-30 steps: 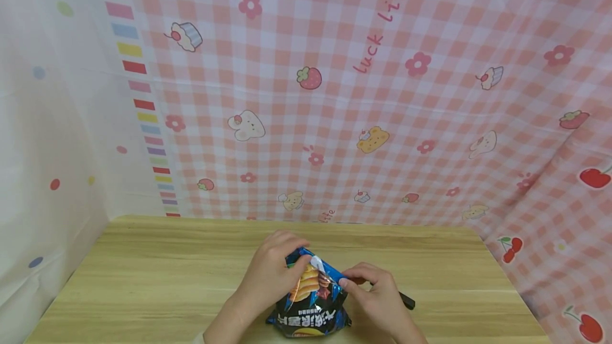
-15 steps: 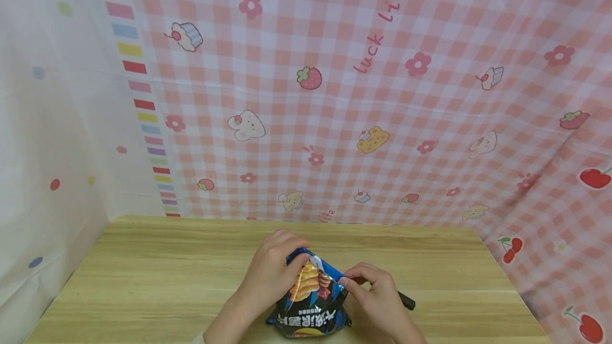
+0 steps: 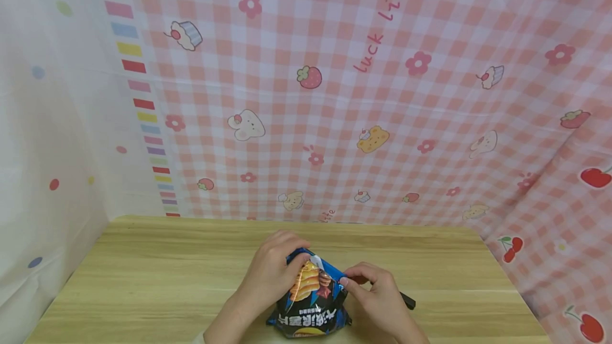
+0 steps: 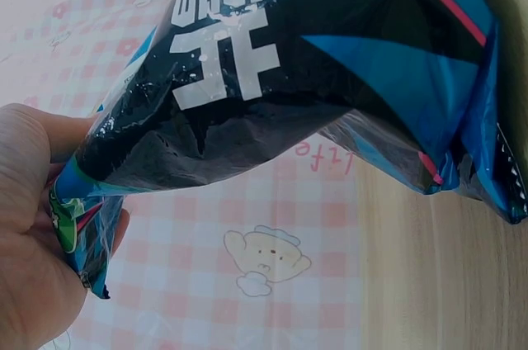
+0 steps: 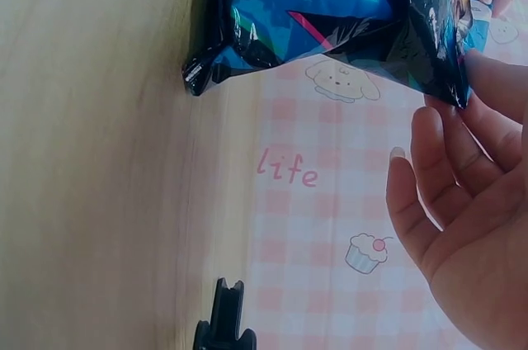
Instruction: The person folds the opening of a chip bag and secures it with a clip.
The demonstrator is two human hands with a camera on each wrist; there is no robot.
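Observation:
A black and blue potato chip bag (image 3: 311, 301) stands upright on the table, its blue top edge slanting down toward the right. At its upper left corner, my left hand (image 3: 272, 267) pinches the bag between thumb and fingers; the left wrist view shows the crumpled corner (image 4: 87, 234) inside that grip. My right hand (image 3: 377, 296) pinches the opposite end of the top edge with thumb and index finger. In the right wrist view its other fingers (image 5: 450, 168) are loosely bent under the corner. The rear of the bag is hidden in the head view.
Partly behind my right hand lies a slim black object (image 3: 407, 300); the right wrist view shows its forked end (image 5: 227, 309). The light wooden table (image 3: 167, 269) meets a pink checked cloth (image 3: 287, 94) at the back, with cloth on both sides too.
Both hands keep their hold on the bag's top edge and the bag stays in place. Only very slight shifts of the right hand show.

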